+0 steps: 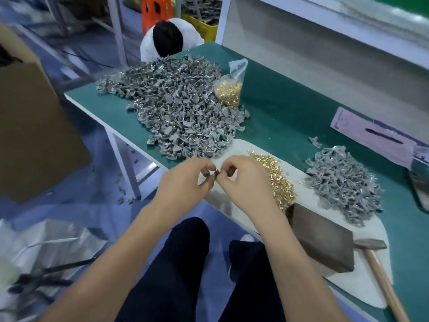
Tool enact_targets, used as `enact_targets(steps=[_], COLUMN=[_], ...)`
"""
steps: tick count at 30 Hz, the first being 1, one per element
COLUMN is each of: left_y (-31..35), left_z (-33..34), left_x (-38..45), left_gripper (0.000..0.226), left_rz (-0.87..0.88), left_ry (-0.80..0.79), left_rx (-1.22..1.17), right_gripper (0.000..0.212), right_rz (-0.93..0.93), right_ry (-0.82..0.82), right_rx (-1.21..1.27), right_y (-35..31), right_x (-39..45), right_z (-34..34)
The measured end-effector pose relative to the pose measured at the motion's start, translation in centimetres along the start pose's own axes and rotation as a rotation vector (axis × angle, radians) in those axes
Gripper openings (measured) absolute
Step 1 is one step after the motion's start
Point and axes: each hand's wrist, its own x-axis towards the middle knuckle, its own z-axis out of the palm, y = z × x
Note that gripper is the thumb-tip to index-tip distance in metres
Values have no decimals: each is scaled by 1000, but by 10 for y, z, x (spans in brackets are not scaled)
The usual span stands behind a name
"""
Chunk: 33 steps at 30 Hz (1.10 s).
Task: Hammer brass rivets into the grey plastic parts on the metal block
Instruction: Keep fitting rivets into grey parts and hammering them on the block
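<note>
Your left hand (185,180) and right hand (241,180) pinch one small grey plastic part (216,173) between fingertips at frame centre. Loose brass rivets (278,182) lie just right; metal block (322,238) and hammer (376,266) sit lower right (the paper's (371,135) writing is unreadable).

I sit at a green-topped bench (290,108) on white legs; blue floor (92,205) below, a brown cardboard box (34,135) left, an orange stool (157,10) beyond.
</note>
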Motion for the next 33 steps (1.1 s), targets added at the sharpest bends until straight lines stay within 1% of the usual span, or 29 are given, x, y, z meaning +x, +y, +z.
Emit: enact_targets(steps=[3,7,9,11,13,18,21,24,26,29,31,33], left_y=[-13,-23,-26,-29,-29,-12,9,31,45,59,65,69], left_z=[-4,-7,-8,-7,-7,-2,9,27,41,61,70,76], left_x=[10,20,25,29,31,28,29,30,31,31,32,33], left_gripper=[22,23,24,25,26,22,23,23,29,42,38,28], left_rz=[-21,-35,-43,-46,-42,46,126,181,217,215,200,206], left_ry=[60,178,179,148,148,163,111,-11,-91,-185,-203,-211], left_rx=[29,150,168,161,147,40,-11,5,116,195,161,140], right_gripper=[8,11,10,10,10,12,15,18,19,37,40,31], right_rz=[6,67,90,86,70,63,120,234,313,391,418,449], right_ry=[44,76,101,120,107,135,174,176,116,-57,-114,-84], right_rx=[-45,-94,-118,-135,-127,-56,-63,-143,-244,-360,-365,-274], right_y=[-8,-13,-15,-16,-17,-10,9,33,50,70,80,87], right_x=[20,45,54,61,64,54,37,16,2,-16,-23,-27], right_z=[15,29,35,40,43,34,15,-10,-26,-41,-44,-43])
